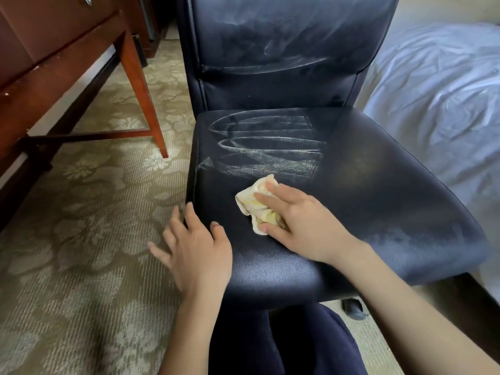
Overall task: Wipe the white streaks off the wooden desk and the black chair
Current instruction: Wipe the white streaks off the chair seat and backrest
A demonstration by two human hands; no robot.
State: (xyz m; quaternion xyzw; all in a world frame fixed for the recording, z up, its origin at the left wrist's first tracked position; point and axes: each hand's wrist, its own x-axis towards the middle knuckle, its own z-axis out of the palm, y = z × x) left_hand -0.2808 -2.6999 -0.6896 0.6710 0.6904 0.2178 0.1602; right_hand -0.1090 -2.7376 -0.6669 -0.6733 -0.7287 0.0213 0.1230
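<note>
"Starting at the left, is the wooden desk (pixel 54 66) done?"

"I cannot tell. Only its drawer fronts and a leg show, not the top. It stands on the patterned carpet (pixel 81 212), just beside the chair."

"And the left hand (pixel 196 250)?"

"It rests on the front left edge of the black chair (pixel 365 207) with its fingers spread and nothing in it. I judge it is steadying the seat."

"Where is the cloth (pixel 255 205)?"

"It is bunched on the seat, near the front and left of centre. The right hand (pixel 303 220) presses it down. The fingers lie nearly straight over the top and the thumb is tucked against the near edge, so it holds the cloth lightly."

"How much of the seat is clean?"

"The front part around the hands looks dark and clean. The white streaks (pixel 270 147) loop across the rear of the seat, just beyond the cloth. I would say the seat is barely begun."

"And further up?"

"The backrest (pixel 284 39) has broad white smears and is not yet wiped. To the right of the chair is a bed (pixel 446 104) with pale sheets. Most of the chair is left to do."
</note>
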